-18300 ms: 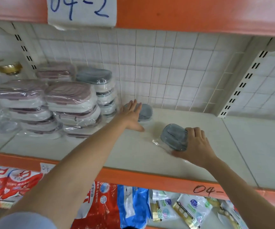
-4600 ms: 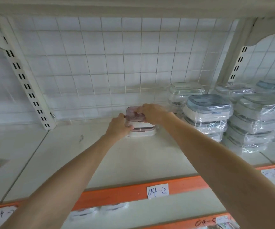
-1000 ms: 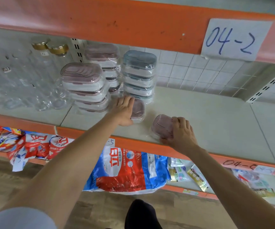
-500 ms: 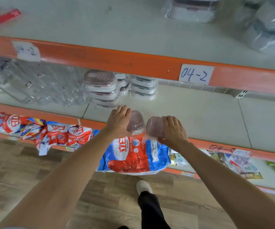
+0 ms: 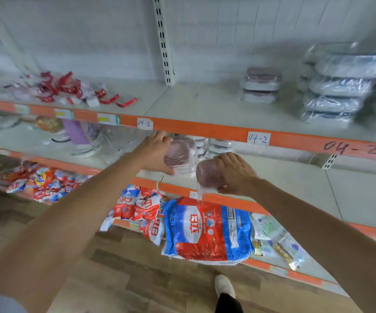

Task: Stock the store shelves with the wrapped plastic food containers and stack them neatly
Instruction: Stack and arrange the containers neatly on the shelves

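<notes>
Currently each hand carries one pink-lidded container in front of the middle shelf (image 5: 295,177): left hand (image 5: 154,152) curled round container (image 5: 175,154), right hand (image 5: 234,175) round another (image 5: 207,175). Probably light and rigid; film wrap likely slippery, so hold by the rim edges.

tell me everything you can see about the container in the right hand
The pink-lidded container is small and rounded, with a ridged mauve lid, and sealed in clear plastic wrap whose loose end hangs below it. The right hand grips its right side, fingers over the lid, thumb beneath. It is held tilted, lid toward the camera, in front of the middle shelf's orange edge.
</notes>
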{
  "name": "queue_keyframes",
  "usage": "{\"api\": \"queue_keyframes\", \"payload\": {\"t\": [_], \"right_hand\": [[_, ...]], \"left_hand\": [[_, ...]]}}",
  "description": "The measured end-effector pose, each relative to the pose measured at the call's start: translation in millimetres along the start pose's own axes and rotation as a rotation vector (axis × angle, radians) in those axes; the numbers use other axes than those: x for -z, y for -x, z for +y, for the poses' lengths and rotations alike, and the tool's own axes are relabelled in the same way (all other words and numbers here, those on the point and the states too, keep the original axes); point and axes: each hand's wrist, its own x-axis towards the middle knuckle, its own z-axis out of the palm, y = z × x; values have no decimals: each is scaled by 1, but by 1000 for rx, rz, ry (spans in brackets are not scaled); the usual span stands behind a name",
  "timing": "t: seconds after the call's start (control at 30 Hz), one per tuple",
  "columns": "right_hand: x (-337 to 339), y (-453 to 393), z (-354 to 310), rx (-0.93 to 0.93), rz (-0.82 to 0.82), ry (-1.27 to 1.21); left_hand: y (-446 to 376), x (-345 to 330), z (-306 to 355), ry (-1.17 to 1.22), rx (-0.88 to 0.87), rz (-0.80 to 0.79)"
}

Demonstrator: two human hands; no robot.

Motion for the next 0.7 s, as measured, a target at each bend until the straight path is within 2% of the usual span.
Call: {"api": "queue_keyframes", "payload": {"t": [0.13, 0.37, 0.6, 0.7], "right_hand": [[49, -13, 5, -31, 64, 26], [97, -32, 32, -31, 150, 27], [118, -61, 88, -60, 133, 67], [130, -79, 125, -130, 133, 13]], "left_hand": [[8, 45, -6, 35, 33, 90], [-6, 89, -16, 37, 34, 194], [-61, 111, -11, 37, 9, 155], [-92, 130, -12, 67, 9, 167]]}}
